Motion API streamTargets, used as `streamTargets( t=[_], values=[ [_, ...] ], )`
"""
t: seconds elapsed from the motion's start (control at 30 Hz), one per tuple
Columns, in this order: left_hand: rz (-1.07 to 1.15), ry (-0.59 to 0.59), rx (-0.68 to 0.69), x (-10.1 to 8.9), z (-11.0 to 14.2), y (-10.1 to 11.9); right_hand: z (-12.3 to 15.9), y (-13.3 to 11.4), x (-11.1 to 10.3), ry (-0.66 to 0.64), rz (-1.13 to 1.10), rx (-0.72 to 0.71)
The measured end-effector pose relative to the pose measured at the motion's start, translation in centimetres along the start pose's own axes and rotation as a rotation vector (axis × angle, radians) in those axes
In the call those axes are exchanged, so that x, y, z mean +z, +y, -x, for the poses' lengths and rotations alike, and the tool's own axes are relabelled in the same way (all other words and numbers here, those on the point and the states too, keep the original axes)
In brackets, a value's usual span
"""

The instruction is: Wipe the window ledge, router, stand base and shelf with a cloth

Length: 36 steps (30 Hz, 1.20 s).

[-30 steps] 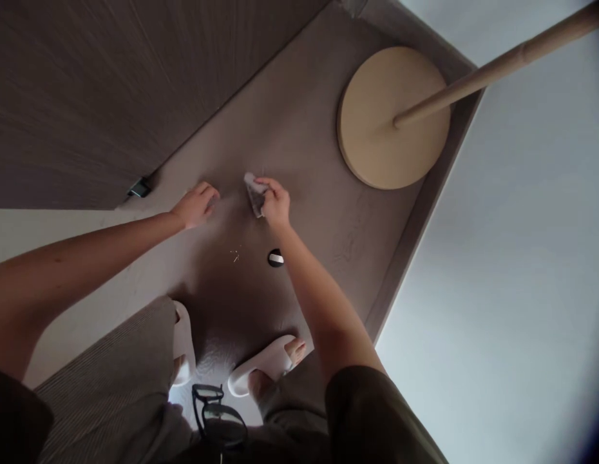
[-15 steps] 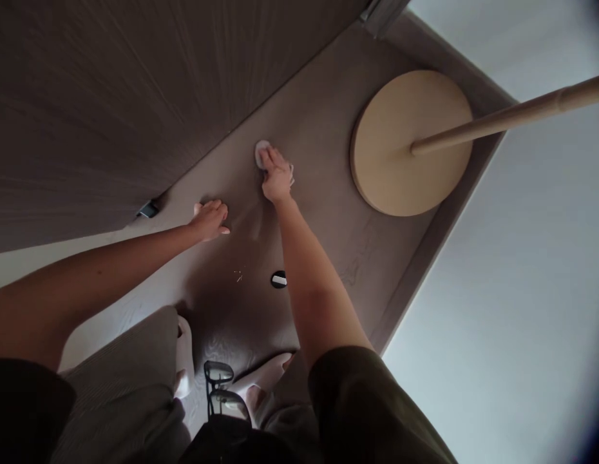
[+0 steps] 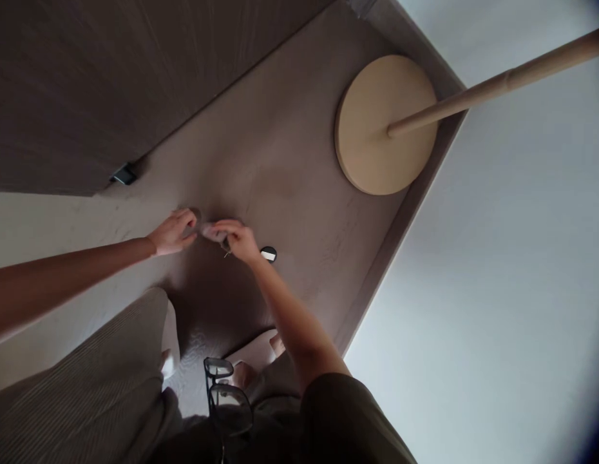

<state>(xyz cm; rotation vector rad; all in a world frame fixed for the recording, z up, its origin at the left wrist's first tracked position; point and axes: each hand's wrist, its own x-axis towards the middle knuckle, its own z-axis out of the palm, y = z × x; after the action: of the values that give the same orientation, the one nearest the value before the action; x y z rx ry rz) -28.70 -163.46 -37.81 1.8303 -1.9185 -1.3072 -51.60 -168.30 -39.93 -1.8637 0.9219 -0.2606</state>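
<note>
My right hand (image 3: 240,240) is closed around a small pale pad (image 3: 212,231), blurred by motion, low over the brown wood-grain floor (image 3: 280,187). A tiny light bit shows just under this hand. Facing it from the left, my left hand (image 3: 176,232) has bent fingers with the thumb apart from them. Its fingertips come close to the pad; whether they touch it I cannot tell. A faint greyish shape beside those fingertips is too blurred to name. Right of my right wrist lies a black disc with a white strip (image 3: 268,254).
A round wooden base (image 3: 371,148) with a slanting pole (image 3: 473,96) stands near the skirting board (image 3: 400,225) and white wall. Upper left is a dark wood panel (image 3: 135,71), with a small black block (image 3: 124,174) at its edge. Black-framed glasses (image 3: 229,406) hang near my lap.
My right hand has come back from farther up the floor, down and left, with the pad. My left hand has lifted and turned toward it. The view has shifted slightly.
</note>
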Motion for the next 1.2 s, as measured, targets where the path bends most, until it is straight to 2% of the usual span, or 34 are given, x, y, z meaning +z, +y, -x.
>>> streamTargets(
  t=[0.1, 0.17, 0.23, 0.3, 0.37, 0.43, 0.6, 0.7, 0.8, 0.87, 1.03, 1.13, 1.2],
  values=[
    [0.004, 0.034, -0.038, 0.2, 0.7, -0.2, -1.6, 2.9, -4.7, 0.286, -0.057, 0.168],
    [0.0, 0.023, -0.071, 0.1, 0.9, -0.5, -3.3, 5.2, -7.9, 0.4, -0.014, 0.229],
    [-0.001, 0.012, -0.104, 0.0, 1.1, -0.6, -4.9, 7.1, -10.1, 0.422, 0.116, 0.239],
    [0.003, 0.005, -0.125, -0.1, 1.1, -0.6, -5.7, 7.9, -10.7, 0.375, 0.282, 0.212],
    [0.008, -0.004, -0.132, -0.2, 1.1, -0.3, -5.2, 7.4, -9.6, 0.308, 0.402, 0.175],
    [0.011, -0.009, -0.141, -0.3, 1.0, 0.0, -3.6, 5.9, -7.3, 0.233, 0.443, 0.136],
    [0.009, -0.001, -0.15, -0.8, 0.8, 0.7, 2.0, 1.5, -0.9, 0.033, 0.381, 0.067],
    [0.006, 0.008, -0.143, -0.7, 0.8, 0.7, 4.1, 0.3, 1.0, 0.013, 0.346, 0.088],
    [0.014, 0.017, -0.118, -0.4, 1.2, 0.1, 4.9, -0.5, 1.0, 0.05, 0.408, 0.138],
    [0.006, 0.019, -0.094, -0.3, 1.8, -0.6, 5.0, -1.4, 0.4, 0.024, 0.484, 0.167],
    [-0.042, -0.09, 0.041, 0.1, 2.8, -1.1, 4.9, -3.0, -1.3, -0.255, 0.616, 0.193],
    [-0.04, -0.121, 0.193, 0.7, 2.0, -0.5, 5.1, -2.8, -1.7, -0.38, 0.652, 0.164],
    [-0.06, -0.146, 0.305, 1.4, 0.9, -0.1, 5.3, -2.4, -1.5, -0.418, 0.656, 0.154]
  ],
)
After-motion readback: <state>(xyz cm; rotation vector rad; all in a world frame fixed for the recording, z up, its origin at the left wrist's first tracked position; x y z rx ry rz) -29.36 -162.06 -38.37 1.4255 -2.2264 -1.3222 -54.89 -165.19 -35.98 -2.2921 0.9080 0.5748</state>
